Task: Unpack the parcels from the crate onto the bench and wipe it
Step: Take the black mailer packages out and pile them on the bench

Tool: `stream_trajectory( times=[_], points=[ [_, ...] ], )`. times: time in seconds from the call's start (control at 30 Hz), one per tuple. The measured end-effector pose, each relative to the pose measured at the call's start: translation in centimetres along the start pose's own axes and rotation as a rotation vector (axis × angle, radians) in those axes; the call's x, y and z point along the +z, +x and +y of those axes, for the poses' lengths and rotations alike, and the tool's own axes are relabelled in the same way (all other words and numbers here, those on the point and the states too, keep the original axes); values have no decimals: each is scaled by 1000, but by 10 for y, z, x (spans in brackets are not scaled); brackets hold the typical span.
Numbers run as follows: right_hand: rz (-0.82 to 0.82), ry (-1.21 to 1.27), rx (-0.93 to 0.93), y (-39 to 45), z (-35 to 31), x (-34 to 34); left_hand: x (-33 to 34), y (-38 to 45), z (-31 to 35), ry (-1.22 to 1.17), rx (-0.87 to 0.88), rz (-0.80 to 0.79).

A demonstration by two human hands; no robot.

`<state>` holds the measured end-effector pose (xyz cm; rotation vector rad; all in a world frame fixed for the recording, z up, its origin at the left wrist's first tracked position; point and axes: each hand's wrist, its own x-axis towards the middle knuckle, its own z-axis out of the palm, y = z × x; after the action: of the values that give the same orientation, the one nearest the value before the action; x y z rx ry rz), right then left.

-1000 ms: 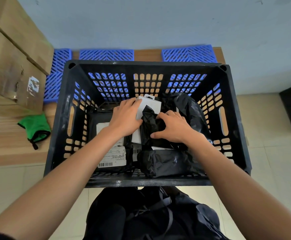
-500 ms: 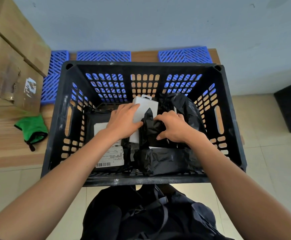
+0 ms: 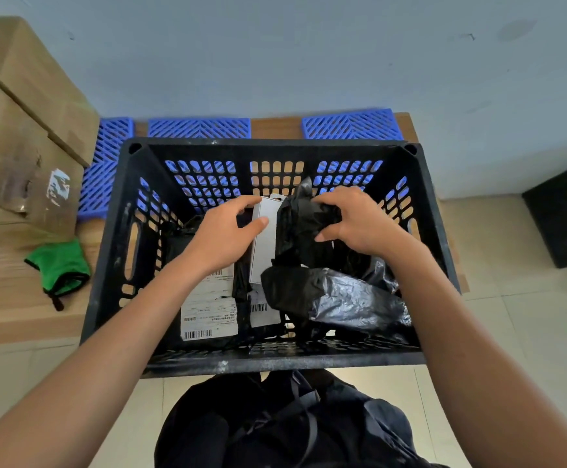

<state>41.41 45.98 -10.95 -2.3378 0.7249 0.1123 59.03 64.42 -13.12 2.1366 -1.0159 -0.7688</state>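
A black plastic crate (image 3: 434, 214) stands on the wooden bench (image 3: 12, 309) and holds several parcels. My left hand (image 3: 223, 236) grips a slim white box (image 3: 262, 244) by its upper edge, lifted on end. My right hand (image 3: 356, 221) grips a crumpled black plastic parcel (image 3: 300, 228) raised beside the box. Below them lie a larger black bagged parcel (image 3: 339, 298) and a dark parcel with white shipping labels (image 3: 208, 309).
Stacked cardboard boxes (image 3: 19, 130) stand at the bench's left. A green cloth (image 3: 59, 265) lies on the bench left of the crate. Blue plastic grids (image 3: 197, 128) lean along the wall behind. A black bag (image 3: 275, 423) sits on the floor below; another black crate (image 3: 565, 214) at right.
Both hands have risen inside the crate, lifting the white box and the crumpled black parcel off the pile. The view has drawn closer to the crate.
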Motion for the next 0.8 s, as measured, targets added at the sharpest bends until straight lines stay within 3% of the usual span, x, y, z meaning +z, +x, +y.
stream_trajectory(
  times=[0.27, 0.57, 0.8],
  points=[
    [377, 97, -74, 1, -25, -38, -7, -2, 10, -175, -19, 15],
    [684, 189, -144, 2, -44, -19, -26, 2, 16, -408, -166, 310],
    [926, 94, -293, 0, -58, 16, -33, 3, 32, -711, -323, 273]
  ],
)
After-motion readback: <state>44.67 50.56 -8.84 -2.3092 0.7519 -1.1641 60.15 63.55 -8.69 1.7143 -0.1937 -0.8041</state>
